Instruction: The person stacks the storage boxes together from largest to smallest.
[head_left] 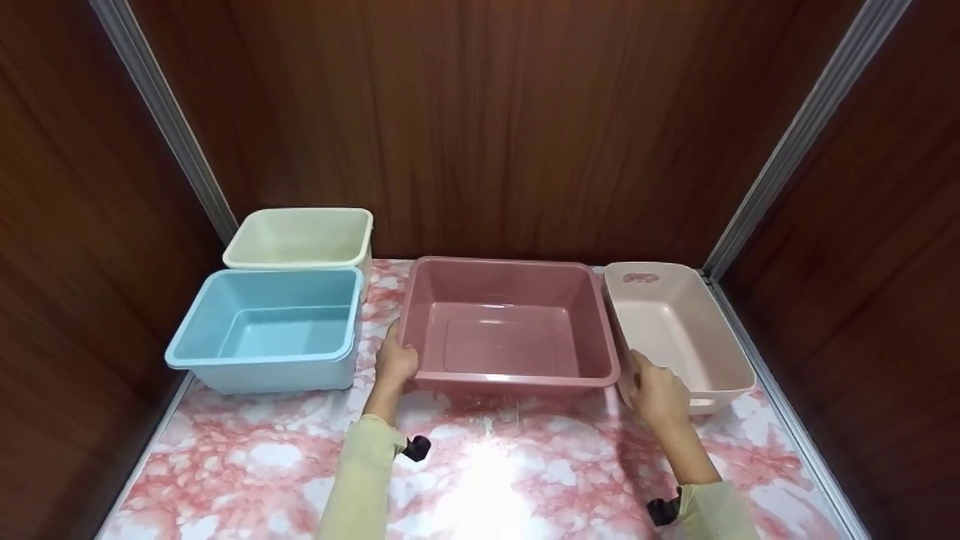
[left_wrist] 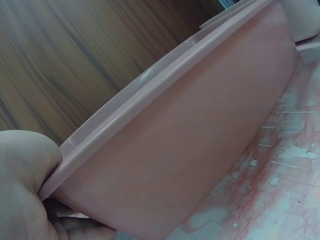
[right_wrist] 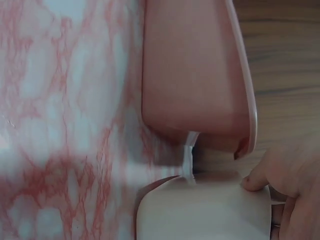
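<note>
My left hand (head_left: pixel 395 361) grips the left rim of a wide dusty-pink plastic basin (head_left: pixel 504 381) near its front corner. In the left wrist view the thumb lies over the basin's rim (left_wrist: pixel 125 112), with fingers underneath against the outer wall. My right hand (head_left: pixel 661 394) holds the left rim of a pale pink bin (head_left: pixel 675 330) near its front end. The right wrist view shows the thumb against the bin's outer wall (right_wrist: pixel 205 210) and the other fingers over the rim, partly hidden. Basin and bin stand side by side, their rims close together; both look empty.
On the left stands a light blue basin (head_left: pixel 270 375), with a cream bin (head_left: pixel 300 264) behind it. Dark wood panels (head_left: pixel 487 127) with metal edge strips (head_left: pixel 810 135) enclose the back and sides. A red-and-white marbled surface (head_left: pixel 247 465) lies beneath.
</note>
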